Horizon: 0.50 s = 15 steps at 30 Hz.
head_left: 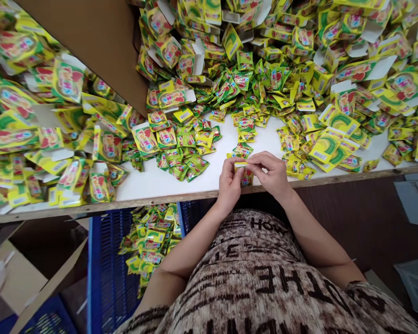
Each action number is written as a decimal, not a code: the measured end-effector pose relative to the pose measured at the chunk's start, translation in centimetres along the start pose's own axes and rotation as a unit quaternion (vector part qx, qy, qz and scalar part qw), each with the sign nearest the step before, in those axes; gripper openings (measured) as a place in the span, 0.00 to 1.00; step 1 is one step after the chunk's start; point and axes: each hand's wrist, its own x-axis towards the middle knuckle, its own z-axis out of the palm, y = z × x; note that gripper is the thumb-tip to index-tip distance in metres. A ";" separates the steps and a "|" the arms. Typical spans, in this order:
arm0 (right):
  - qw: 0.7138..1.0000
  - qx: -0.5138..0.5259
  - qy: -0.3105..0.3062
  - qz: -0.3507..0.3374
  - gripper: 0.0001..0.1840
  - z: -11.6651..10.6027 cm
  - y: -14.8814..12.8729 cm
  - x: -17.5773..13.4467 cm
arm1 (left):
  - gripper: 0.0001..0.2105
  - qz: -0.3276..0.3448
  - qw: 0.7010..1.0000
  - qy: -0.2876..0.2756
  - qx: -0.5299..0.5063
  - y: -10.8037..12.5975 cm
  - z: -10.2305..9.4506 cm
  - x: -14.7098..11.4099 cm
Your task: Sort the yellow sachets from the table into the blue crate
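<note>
Close to the table's front edge, my left hand [231, 183] and my right hand [270, 175] meet around a small yellow candy box [241, 164]. Both have their fingers closed in a pinch at its top edge, thumbs inward. My fingers cover much of the box. Just below, between the hands, shows a printed yellow-and-red face [247, 178]; whether it belongs to the same box I cannot tell. Right behind my fingertips lies a green candy sachet [243, 149], in line with more sachets [246, 125]. A cluster of green sachets [186, 157] lies left of my hands.
The white table [142, 185] carries heaps of yellow boxes [341, 144], many with flaps up. A brown cardboard panel [90, 41] stands at the left. Under the table edge are a blue crate [104, 264] holding packets [153, 241] and an open carton [24, 278].
</note>
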 end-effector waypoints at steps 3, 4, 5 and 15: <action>1.000 -0.011 0.018 0.017 0.05 0.2 -0.5 0.1 | 0.11 0.013 1.000 -0.001 0.017 0.1 0.5 -0.2; 0.999 -0.021 0.020 0.021 0.05 0.3 -0.7 0.2 | 0.12 0.017 1.000 0.000 0.024 0.1 0.6 -0.2; 0.999 -0.030 0.019 0.023 0.05 0.3 -0.9 0.2 | 0.12 0.017 0.999 0.002 0.029 0.1 0.6 -0.3; 0.999 0.000 -0.041 0.031 0.08 -0.6 -0.1 -0.4 | 0.08 0.001 0.998 0.008 -0.059 0.0 -0.4 0.3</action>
